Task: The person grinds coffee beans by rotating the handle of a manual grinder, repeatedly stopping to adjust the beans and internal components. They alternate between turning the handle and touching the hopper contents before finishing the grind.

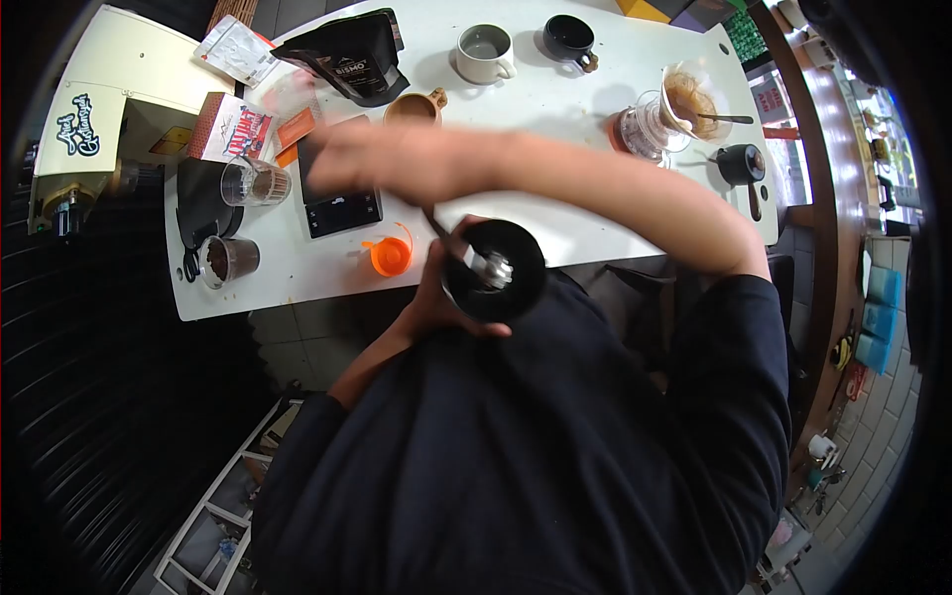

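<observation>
A black hand coffee grinder (533,266) with a silvery centre is held upright against my front. My left hand (434,297) is wrapped around its side. From the centre a dark crank (448,238) runs up and left towards my right hand (382,164), which is smeared by motion. That hand looks closed over the crank's end, though its knob is hidden beneath it. Below it lies a black scale (342,214), partly covered by the hand. Near the table's front edge, left of the grinder, sits a small orange cup (392,256).
On the white table (535,119) are a glass of grounds (230,260), another glass (256,183), a black coffee bag (352,69), a wooden cup (415,109), a pale mug (484,55), and a black mug (568,40). A paper-lined dripper (694,94) tops a glass server (645,134).
</observation>
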The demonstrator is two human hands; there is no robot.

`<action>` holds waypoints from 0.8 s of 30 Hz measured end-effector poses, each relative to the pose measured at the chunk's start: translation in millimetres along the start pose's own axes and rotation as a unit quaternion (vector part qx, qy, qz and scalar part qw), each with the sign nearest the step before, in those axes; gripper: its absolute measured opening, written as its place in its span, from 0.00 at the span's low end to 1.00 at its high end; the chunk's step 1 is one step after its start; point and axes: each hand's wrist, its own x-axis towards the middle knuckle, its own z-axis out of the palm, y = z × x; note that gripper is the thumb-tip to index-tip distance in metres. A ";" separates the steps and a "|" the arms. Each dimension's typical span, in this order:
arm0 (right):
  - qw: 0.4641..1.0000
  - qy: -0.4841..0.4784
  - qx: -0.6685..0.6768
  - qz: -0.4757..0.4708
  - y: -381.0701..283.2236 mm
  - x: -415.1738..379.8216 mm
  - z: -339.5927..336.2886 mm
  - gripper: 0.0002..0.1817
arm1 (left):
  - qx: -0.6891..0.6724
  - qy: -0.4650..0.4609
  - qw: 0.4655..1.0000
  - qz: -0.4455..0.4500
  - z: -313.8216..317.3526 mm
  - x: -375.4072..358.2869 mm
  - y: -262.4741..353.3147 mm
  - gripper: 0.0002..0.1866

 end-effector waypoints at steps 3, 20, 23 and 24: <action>0.967 -0.066 -0.049 0.239 -0.9 -56.8 -44.9 0.29 | -0.089 0.105 0.990 -0.023 0.7 -10.1 -16.6 0.53; 0.983 -0.074 0.148 0.077 -159.1 -74.1 -15.8 0.12 | 0.034 0.099 0.994 -0.027 14.1 37.1 20.1 0.40; 0.997 -0.048 0.057 -0.028 -140.2 -39.2 -2.9 0.09 | 0.069 0.091 0.985 -0.130 10.1 40.7 22.1 0.39; 0.996 -0.023 0.066 -0.048 -128.8 -31.7 11.3 0.12 | 0.047 0.080 0.982 -0.167 6.9 35.6 17.9 0.41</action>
